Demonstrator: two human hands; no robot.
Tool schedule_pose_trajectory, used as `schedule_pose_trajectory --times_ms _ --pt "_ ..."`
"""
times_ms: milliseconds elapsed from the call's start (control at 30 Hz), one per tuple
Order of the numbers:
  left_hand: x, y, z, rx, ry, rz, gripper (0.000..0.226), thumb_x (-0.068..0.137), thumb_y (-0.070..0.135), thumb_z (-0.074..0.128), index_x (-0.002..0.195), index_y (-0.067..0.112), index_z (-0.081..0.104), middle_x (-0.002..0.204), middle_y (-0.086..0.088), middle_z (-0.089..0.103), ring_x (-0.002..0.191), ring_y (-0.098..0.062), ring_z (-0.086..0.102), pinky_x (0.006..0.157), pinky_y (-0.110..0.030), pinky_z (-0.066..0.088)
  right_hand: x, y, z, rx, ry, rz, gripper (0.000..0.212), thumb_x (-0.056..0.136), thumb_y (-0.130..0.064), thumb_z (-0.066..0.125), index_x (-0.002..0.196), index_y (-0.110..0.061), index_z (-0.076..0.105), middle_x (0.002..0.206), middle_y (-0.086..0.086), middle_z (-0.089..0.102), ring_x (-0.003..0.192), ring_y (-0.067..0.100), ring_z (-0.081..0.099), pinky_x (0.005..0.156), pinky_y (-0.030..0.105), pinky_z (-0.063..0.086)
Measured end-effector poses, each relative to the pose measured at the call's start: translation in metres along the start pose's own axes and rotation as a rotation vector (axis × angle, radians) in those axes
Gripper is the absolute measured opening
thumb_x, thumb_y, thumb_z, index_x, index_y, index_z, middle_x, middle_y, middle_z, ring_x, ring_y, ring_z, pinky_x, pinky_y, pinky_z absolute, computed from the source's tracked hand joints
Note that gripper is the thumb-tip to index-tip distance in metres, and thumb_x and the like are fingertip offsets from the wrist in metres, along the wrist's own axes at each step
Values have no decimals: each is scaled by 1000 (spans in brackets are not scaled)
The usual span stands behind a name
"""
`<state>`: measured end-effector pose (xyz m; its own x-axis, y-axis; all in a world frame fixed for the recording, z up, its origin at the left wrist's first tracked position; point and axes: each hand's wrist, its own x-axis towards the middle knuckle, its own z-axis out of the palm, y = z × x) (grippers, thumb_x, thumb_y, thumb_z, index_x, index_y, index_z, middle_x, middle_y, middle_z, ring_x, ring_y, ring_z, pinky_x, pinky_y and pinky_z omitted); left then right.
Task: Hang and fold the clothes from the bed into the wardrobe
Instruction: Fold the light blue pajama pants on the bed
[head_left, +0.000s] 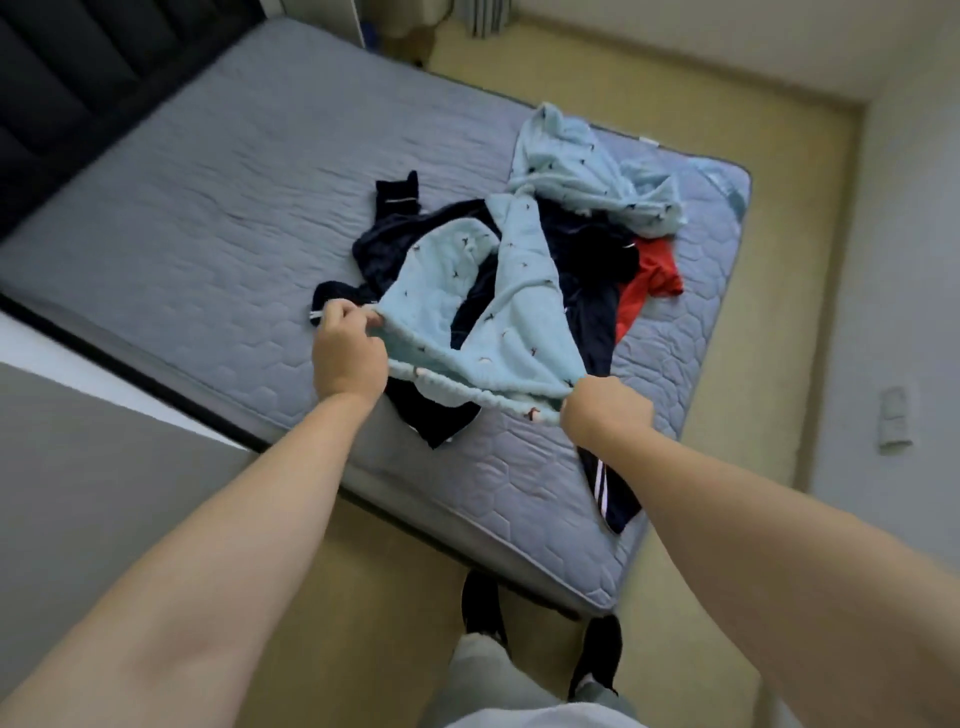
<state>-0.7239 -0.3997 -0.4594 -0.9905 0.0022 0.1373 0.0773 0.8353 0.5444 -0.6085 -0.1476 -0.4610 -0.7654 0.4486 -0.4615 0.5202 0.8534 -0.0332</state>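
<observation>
hands: left hand (347, 349) and right hand (605, 408) each pinch the waistband ends
trousers: light-blue trousers (511, 317), waistband taut between fingers, legs trailing away toward the bed (208, 208) far corner

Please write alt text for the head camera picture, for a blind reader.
A person's left hand and right hand grip the waistband of light blue patterned trousers, held stretched over a pile of dark clothes and a red garment on a grey quilted mattress. Another light blue garment lies behind the pile.
</observation>
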Motion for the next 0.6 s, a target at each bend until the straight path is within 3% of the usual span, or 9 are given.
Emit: schedule_pose_trajectory --times_ms 133,300,433,600 --pt "7 52 -48 96 -42 145 24 88 -8 49 94 -2 72 110 -14 63 107 -32 45 83 -32 38 -24 18 -76 9 172 33 14 77 -18 56 67 -22 46 69 -1 51 56 19 46 47 27 26" --pt "23 116 -114 364 45 330 33 90 -5 45 106 6 73 108 -14 67 107 -36 48 89 -44 46 -47 50 -168 172 412 33 14 78 -12 52 67 -18 58 67 1 58 56 21 55 47 26 36" --pt "35 166 -160 366 222 396 33 91 -4 45 111 0 71 105 -22 64 101 -39 51 87 -45 43 -64 70 -241 287 522 -6 13 81 -13 55 69 -16 54 72 3 53 59 20 51 49 24 35" --pt "43 219 -216 238 381 401 32 89 -3 48 103 3 76 101 -25 65 99 -40 53 84 -45 43 -92 91 -320 398 777 -96 25 83 -24 55 61 -15 47 69 3 47 72 30 52 66 31 42"
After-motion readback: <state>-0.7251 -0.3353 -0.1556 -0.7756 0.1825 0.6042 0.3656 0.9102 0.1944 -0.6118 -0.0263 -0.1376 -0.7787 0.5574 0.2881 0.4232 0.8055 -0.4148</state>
